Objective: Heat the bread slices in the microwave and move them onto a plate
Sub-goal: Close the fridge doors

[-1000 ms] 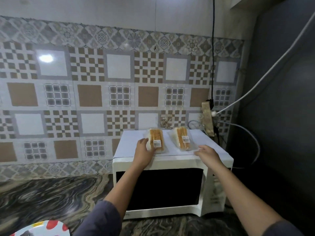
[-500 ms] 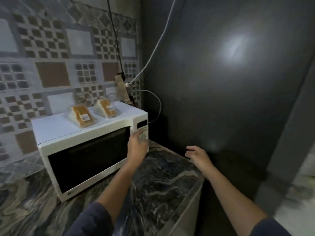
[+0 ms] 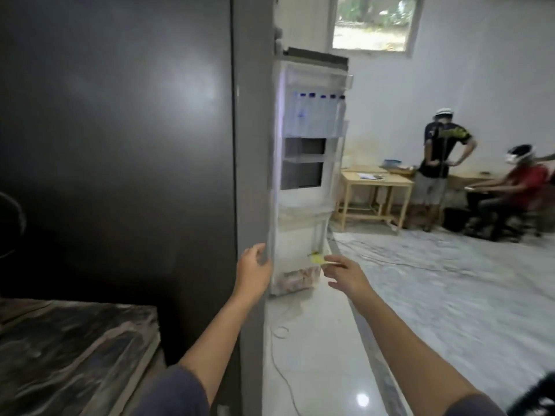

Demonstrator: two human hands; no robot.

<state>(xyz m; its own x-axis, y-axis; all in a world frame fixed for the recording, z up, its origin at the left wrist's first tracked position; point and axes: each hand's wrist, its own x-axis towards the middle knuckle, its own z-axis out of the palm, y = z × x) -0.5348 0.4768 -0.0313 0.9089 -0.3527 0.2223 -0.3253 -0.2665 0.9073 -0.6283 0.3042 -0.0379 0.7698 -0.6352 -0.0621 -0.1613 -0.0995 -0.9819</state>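
The microwave, the bread packs and the plate are out of sight now. My view faces the dark side of a tall refrigerator and its open door, whose shelves carry several blue-capped bottles. My left hand is open, its fingers at the fridge's front edge beside the door. My right hand is open and empty, stretched toward the lower door shelf, where a small yellow item sits.
The marble counter lies at lower left. A white cable trails over the glossy white floor. Across the room stand a wooden table, a standing person and a seated person. A window is high on the far wall.
The view has swung right, away from the microwave and bread to the fridge. My left hand left the microwave's control panel and both hands now reach toward the open fridge door.
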